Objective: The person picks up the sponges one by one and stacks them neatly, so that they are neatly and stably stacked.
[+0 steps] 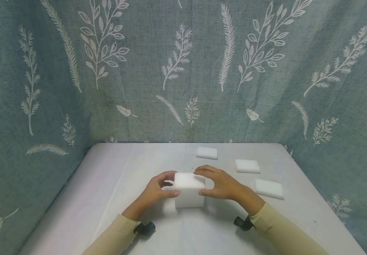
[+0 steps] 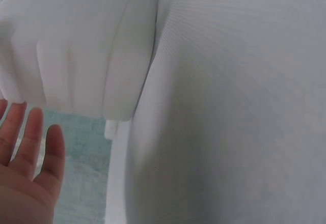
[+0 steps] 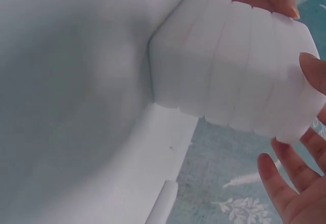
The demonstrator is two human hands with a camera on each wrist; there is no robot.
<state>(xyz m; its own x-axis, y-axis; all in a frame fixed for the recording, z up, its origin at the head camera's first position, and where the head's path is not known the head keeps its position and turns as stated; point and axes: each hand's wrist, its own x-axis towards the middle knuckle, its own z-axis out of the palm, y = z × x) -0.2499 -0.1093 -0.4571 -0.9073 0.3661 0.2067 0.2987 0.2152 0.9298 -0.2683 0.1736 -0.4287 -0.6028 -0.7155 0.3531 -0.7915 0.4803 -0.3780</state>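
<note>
A stack of several white sponge blocks (image 1: 189, 197) stands upright on the table, its layers showing in both wrist views. At its left side my left hand (image 1: 159, 187) holds the top, thumb at the near corner and fingers toward the far corner. My right hand (image 1: 223, 183) grips the top sponge (image 3: 300, 102) from the right, thumb near and fingertips at the far edge. In the left wrist view, the left fingers (image 2: 30, 142) spread beside the upper layers. The lower layers stand free of both hands.
Three loose white sponges lie on the white table (image 1: 106, 177): one behind the stack (image 1: 207, 153), one further right (image 1: 247, 165), one beside the right forearm (image 1: 269, 188). A leaf-patterned green curtain (image 1: 183, 71) surrounds the table's back and sides.
</note>
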